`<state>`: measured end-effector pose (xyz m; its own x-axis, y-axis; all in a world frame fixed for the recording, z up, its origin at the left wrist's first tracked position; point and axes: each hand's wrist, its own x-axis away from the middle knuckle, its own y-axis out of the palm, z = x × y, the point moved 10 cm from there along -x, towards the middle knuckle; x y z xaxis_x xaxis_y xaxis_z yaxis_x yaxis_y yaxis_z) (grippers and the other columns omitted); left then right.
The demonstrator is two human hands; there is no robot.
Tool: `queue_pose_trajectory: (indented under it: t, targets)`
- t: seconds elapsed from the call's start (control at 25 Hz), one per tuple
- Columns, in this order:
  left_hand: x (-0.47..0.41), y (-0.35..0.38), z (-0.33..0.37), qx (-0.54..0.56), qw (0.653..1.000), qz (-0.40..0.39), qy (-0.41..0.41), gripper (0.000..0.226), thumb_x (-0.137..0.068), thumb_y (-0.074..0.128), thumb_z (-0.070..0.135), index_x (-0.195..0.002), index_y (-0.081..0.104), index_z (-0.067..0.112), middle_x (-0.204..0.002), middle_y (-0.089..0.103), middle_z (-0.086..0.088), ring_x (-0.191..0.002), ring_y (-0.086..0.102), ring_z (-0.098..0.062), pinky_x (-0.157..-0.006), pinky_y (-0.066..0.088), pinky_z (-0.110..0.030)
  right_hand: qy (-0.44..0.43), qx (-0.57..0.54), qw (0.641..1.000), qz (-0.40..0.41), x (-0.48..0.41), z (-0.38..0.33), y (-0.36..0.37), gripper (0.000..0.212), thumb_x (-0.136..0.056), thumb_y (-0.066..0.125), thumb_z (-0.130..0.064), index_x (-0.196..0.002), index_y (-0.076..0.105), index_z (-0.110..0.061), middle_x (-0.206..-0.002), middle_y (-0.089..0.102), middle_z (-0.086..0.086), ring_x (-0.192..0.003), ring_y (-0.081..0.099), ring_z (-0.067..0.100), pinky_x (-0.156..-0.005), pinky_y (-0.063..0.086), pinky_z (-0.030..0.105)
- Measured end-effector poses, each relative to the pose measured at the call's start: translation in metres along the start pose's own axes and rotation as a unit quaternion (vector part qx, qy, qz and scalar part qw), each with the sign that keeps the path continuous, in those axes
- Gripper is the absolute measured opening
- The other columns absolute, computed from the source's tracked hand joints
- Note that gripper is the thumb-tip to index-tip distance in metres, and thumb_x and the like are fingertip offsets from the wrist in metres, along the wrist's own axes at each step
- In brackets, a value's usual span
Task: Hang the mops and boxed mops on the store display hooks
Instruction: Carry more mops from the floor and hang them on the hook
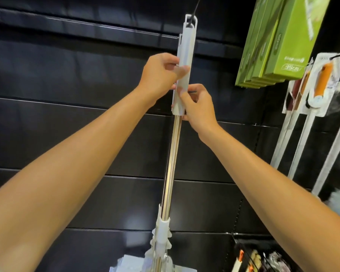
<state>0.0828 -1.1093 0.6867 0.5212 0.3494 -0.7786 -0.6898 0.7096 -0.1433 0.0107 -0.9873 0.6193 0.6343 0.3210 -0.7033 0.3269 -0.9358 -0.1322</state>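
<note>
A mop (172, 154) with a shiny metal pole and a white plastic handle sleeve stands upright before the black slat wall. The loop at its top sits over a black display hook (192, 15). My left hand (161, 75) grips the white sleeve from the left, fingers curled around it. My right hand (196, 105) pinches the sleeve's lower end from the right. The mop's white wringer part (162, 238) and head show at the bottom edge.
Green boxed mops (279, 42) hang at the upper right. Carded mops with orange handles (318, 85) hang beside them, white poles pointing down. More packaged goods (263, 258) sit at the lower right. The black slat wall (67, 95) fills the left side.
</note>
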Motion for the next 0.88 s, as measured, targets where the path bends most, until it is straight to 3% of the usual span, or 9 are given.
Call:
queue_pose_trajectory:
  t: [0.16, 0.32, 0.44, 0.6, 0.88]
  targets:
    - [0.017, 0.001, 0.005, -0.077, 0.997, 0.002, 0.031, 0.043, -0.095, 0.074, 0.029, -0.135, 0.063, 0.018, -0.116, 0.071, 0.004, -0.107, 0.071, -0.011, -0.087, 0.065, -0.035, -0.013, 0.064, 0.998, -0.009, 0.006, -0.008, -0.003, 0.037, -0.099, 0.067, -0.035, -0.131, 0.055, -0.022, -0.108, 0.064, -0.009, -0.097, 0.068, 0.01, -0.082, 0.064, 0.033]
    - [0.055, 0.004, -0.006, -0.173, 0.984, -0.032, 0.036, 0.054, -0.095, 0.07, 0.032, -0.146, 0.055, 0.025, -0.128, 0.067, 0.007, -0.108, 0.068, -0.009, -0.096, 0.061, -0.04, -0.038, 0.109, 0.993, -0.037, 0.033, -0.003, -0.015, 0.041, -0.096, 0.072, -0.033, -0.133, 0.06, -0.02, -0.114, 0.064, -0.007, -0.098, 0.066, 0.007, -0.077, 0.056, 0.016]
    - [0.108, 0.007, -0.02, -0.243, 0.969, -0.021, 0.037, 0.062, -0.093, 0.07, 0.034, -0.149, 0.044, 0.033, -0.143, 0.053, 0.007, -0.119, 0.06, -0.014, -0.097, 0.055, -0.038, -0.032, 0.153, 0.986, -0.052, 0.071, 0.026, -0.038, 0.044, -0.094, 0.073, -0.032, -0.135, 0.059, -0.023, -0.124, 0.057, -0.007, -0.106, 0.062, 0.007, -0.087, 0.053, 0.018]
    - [0.211, 0.033, -0.039, -0.368, 0.926, -0.014, 0.081, 0.066, -0.09, 0.071, 0.031, -0.151, 0.045, 0.027, -0.153, 0.046, 0.003, -0.144, 0.042, -0.024, -0.108, 0.048, -0.049, 0.009, 0.214, 0.974, -0.073, 0.147, 0.089, -0.086, 0.037, -0.094, 0.072, -0.033, -0.129, 0.06, -0.031, -0.12, 0.053, -0.016, -0.098, 0.06, 0.001, -0.084, 0.046, 0.013]
    - [0.383, 0.142, -0.08, -0.431, 0.885, -0.15, 0.088, 0.062, -0.089, 0.073, 0.038, -0.146, 0.055, 0.023, -0.158, 0.046, -0.006, -0.154, 0.034, -0.032, -0.119, 0.04, -0.055, 0.158, 0.278, 0.943, -0.093, 0.316, 0.199, -0.206, 0.036, -0.095, 0.07, -0.034, -0.129, 0.057, -0.033, -0.119, 0.048, -0.02, -0.104, 0.056, 0.001, -0.09, 0.052, 0.025]
